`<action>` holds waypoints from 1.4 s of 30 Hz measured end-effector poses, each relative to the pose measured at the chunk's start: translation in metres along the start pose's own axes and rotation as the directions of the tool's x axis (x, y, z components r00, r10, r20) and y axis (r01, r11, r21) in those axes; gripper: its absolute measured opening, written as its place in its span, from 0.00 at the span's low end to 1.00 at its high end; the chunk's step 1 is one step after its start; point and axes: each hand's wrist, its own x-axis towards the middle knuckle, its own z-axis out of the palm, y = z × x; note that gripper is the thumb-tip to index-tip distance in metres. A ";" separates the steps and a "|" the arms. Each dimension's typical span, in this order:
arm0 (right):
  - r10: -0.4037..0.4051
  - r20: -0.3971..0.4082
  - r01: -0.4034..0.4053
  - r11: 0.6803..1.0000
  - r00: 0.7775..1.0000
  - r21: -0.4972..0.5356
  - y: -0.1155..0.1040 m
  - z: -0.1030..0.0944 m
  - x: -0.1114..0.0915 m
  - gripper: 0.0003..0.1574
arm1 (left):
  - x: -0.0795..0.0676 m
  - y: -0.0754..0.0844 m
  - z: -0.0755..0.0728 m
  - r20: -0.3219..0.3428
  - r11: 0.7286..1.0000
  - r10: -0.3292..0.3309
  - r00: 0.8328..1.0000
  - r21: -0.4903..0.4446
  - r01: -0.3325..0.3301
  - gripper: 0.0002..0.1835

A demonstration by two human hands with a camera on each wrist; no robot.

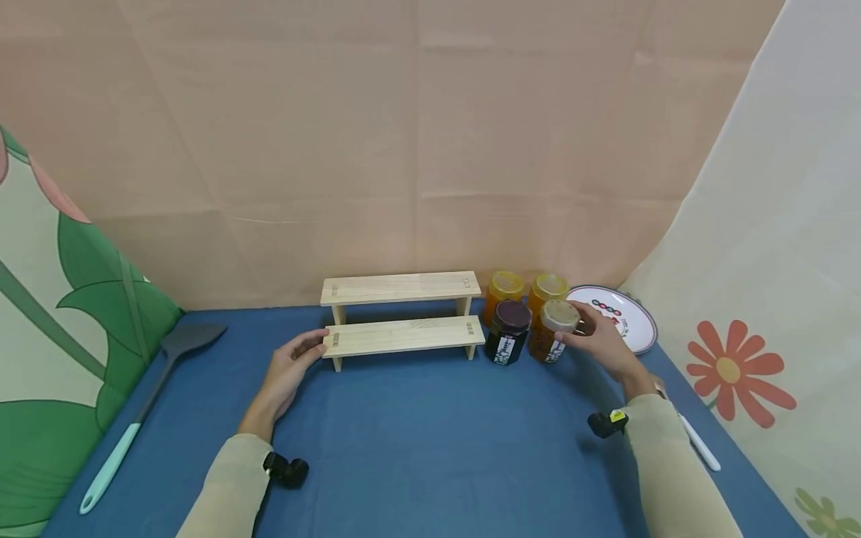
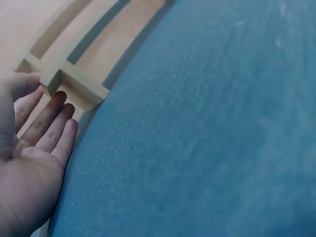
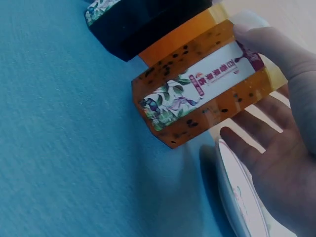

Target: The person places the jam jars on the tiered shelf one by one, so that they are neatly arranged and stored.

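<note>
A two-tier wooden stand [image 1: 403,336] rests on the blue cloth against the back. My left hand [image 1: 294,366] is at the left end of its lower step, thumb and index finger pinching the corner; the other fingers extend loosely beside the leg in the left wrist view. To the right of the stand, my right hand [image 1: 602,340] holds a jar of orange-brown jam with dark seeds [image 3: 185,94] near its pale lid, thumb in front and fingers behind. Close beside that jar are a dark jar with a purple lid [image 1: 507,332] and two amber jars with yellow lids, one behind it [image 1: 551,288], the other farther left [image 1: 503,288].
A white plate with a printed rim [image 1: 639,321] lies behind my right hand. Beside the right forearm is a white-handled utensil [image 1: 699,441], partly covered by the sleeve. A grey spatula with a mint handle [image 1: 114,463] lies at far left. Cloth walls border the table.
</note>
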 end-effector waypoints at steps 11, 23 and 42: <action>0.036 -0.085 -0.039 0.999 0.996 -0.031 0.008 0.007 0.002 0.51 | -0.005 -0.002 0.000 0.011 0.999 0.030 0.999 -0.022 -0.030 0.30; 0.022 -0.198 -0.027 0.999 0.980 -0.023 0.002 0.015 -0.011 0.51 | -0.004 -0.003 0.000 0.013 0.999 0.033 0.999 -0.014 -0.033 0.29; -0.044 -0.273 0.034 0.999 0.961 -0.042 -0.067 0.000 -0.027 0.47 | -0.004 -0.004 0.000 0.014 0.999 0.028 1.000 -0.027 -0.027 0.29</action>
